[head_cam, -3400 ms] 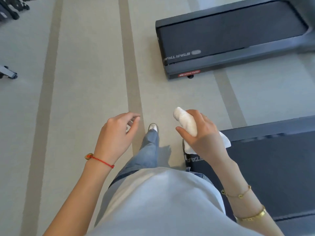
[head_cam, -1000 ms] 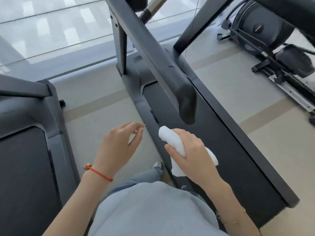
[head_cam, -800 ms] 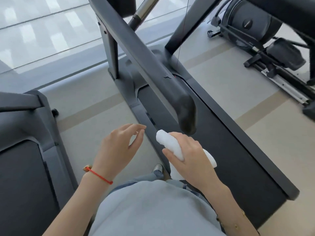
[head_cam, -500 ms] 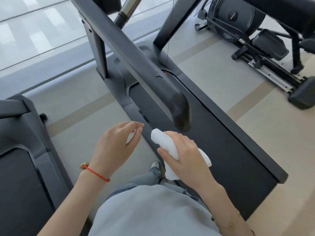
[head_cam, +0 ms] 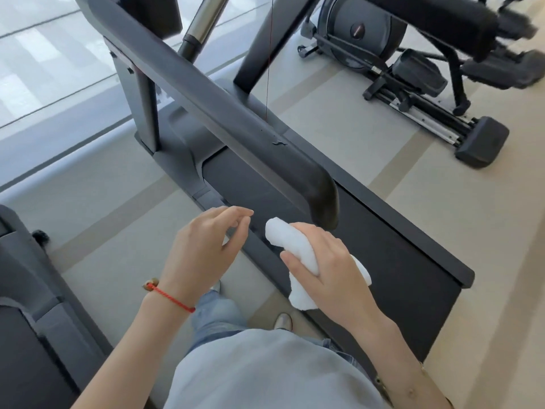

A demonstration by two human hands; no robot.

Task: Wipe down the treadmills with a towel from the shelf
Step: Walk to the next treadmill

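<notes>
A dark treadmill (head_cam: pixel 407 261) runs diagonally from the upper left to the lower right, its belt black. Its thick grey handrail (head_cam: pixel 236 122) slopes down over the belt and ends in a rounded tip just above my right hand. My right hand (head_cam: pixel 327 267) grips a rolled white towel (head_cam: pixel 287 242) over the treadmill's left side rail. My left hand (head_cam: pixel 203 252), with a red string bracelet at the wrist, hovers beside it, fingers loosely curled and holding nothing.
A second treadmill (head_cam: pixel 35 314) stands at the lower left. An elliptical machine (head_cam: pixel 413 72) occupies the upper right. Beige floor (head_cam: pixel 118 231) with darker stripes lies between the two treadmills, where my legs stand. A glass wall (head_cam: pixel 53 60) runs behind the machines.
I have turned from the treadmills' rear ends and walked up between them. Over the last second the handrail has come nearer. My hands keep the same pose.
</notes>
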